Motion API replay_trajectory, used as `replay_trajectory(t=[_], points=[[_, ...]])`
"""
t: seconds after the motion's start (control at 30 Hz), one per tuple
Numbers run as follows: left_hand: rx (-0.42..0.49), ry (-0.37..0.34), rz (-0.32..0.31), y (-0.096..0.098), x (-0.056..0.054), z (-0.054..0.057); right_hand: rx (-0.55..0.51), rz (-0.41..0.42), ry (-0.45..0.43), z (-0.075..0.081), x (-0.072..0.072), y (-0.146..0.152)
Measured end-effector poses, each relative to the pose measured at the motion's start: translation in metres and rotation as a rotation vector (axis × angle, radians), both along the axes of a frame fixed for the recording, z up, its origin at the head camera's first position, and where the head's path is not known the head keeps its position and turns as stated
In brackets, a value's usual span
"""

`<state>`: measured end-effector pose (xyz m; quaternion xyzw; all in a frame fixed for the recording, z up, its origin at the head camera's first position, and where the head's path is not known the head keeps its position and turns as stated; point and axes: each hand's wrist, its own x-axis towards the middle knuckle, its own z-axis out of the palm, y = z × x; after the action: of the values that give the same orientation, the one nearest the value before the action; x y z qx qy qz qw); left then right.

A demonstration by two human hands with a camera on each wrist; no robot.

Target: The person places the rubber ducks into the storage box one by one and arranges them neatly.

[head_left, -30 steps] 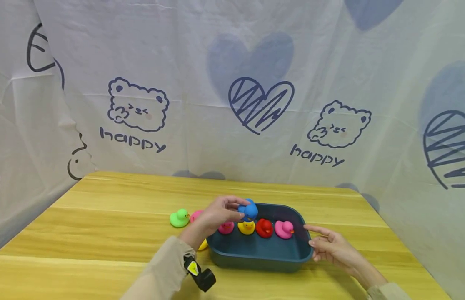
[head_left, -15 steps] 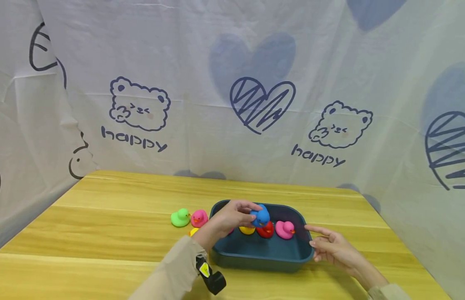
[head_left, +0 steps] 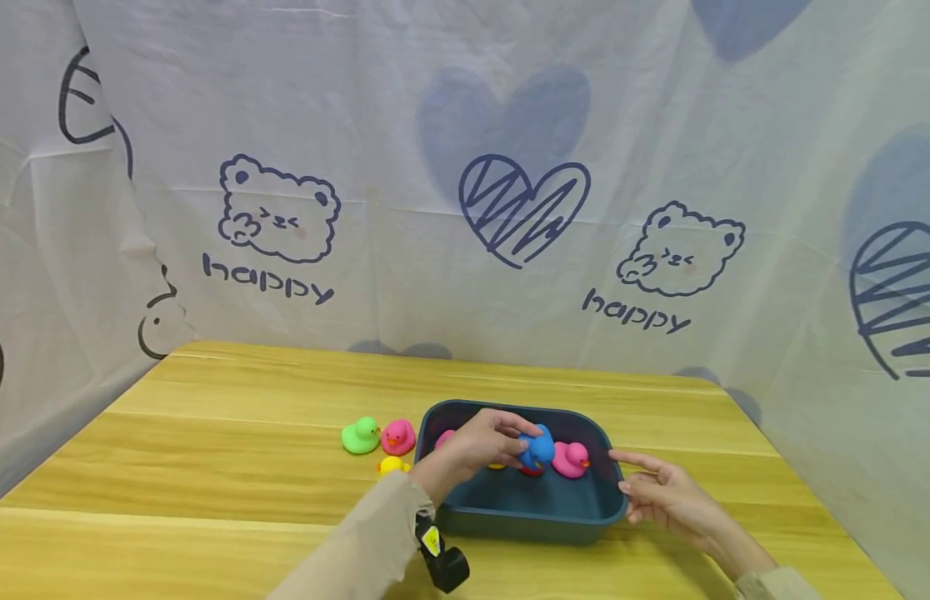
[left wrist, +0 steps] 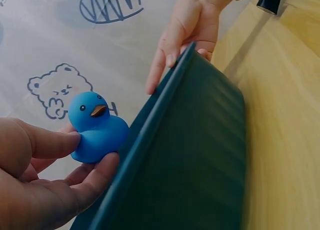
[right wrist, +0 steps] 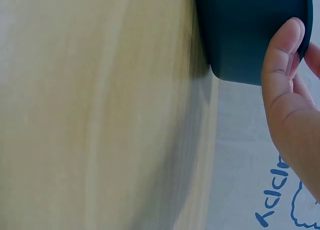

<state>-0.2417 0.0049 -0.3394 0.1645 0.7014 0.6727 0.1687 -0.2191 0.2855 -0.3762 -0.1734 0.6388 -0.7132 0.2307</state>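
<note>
My left hand (head_left: 480, 439) pinches a blue rubber duck (left wrist: 97, 127) between thumb and fingers. The duck (head_left: 538, 448) is over the inside of a dark teal plastic tub (head_left: 521, 527), overlapping a red duck there. A pink duck (head_left: 570, 459) sits to the right of it in the tub. Another pink duck (head_left: 444, 437) and a yellow one (head_left: 497, 467) are partly hidden behind my left hand. At the tub's right end my right hand (head_left: 669, 500) holds the rim, its thumb and fingers on either side; the thumb (right wrist: 287, 40) shows against the outer wall.
Left of the tub, a green duck (head_left: 361, 436), a pink duck (head_left: 398, 437) and a yellow duck (head_left: 392, 465) stand on the wooden table (head_left: 210, 467). A printed cloth (head_left: 405, 250) hangs behind the table and at its sides.
My left hand has moved right and slightly down with the blue duck, from above the yellow duck to over the red one. The right hand stays at the rim.
</note>
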Motion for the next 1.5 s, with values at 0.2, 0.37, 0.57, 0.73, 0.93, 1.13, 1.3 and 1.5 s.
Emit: replay_trajectory(t=[0.2,0.37,0.57,0.73,0.93,1.13,1.3,1.5], points=[[-0.027,-0.016,0.005,0.007,-0.002,-0.004,0.013,-0.014,-0.002,0.001,0.0,0.0],[-0.041,-0.03,0.02,0.011,-0.003,-0.008,0.015,-0.016,0.006,0.001,0.0,-0.001],[-0.065,-0.024,0.017,0.018,-0.005,-0.015,0.002,0.005,0.024,0.0,-0.001,-0.001],[-0.059,-0.062,0.009,0.026,-0.007,-0.02,0.005,0.004,0.017,0.0,-0.001,-0.001],[-0.037,-0.149,-0.009,0.033,-0.006,-0.022,0.006,0.004,0.016,0.0,0.0,-0.001],[-0.066,-0.2,-0.066,0.036,-0.005,-0.023,-0.01,0.012,0.027,-0.002,0.0,0.0],[-0.101,-0.23,-0.133,0.037,-0.006,-0.025,-0.02,0.018,0.028,-0.003,-0.001,0.001],[-0.153,-0.249,-0.243,0.038,-0.007,-0.027,-0.006,0.01,0.008,-0.003,-0.001,0.003]])
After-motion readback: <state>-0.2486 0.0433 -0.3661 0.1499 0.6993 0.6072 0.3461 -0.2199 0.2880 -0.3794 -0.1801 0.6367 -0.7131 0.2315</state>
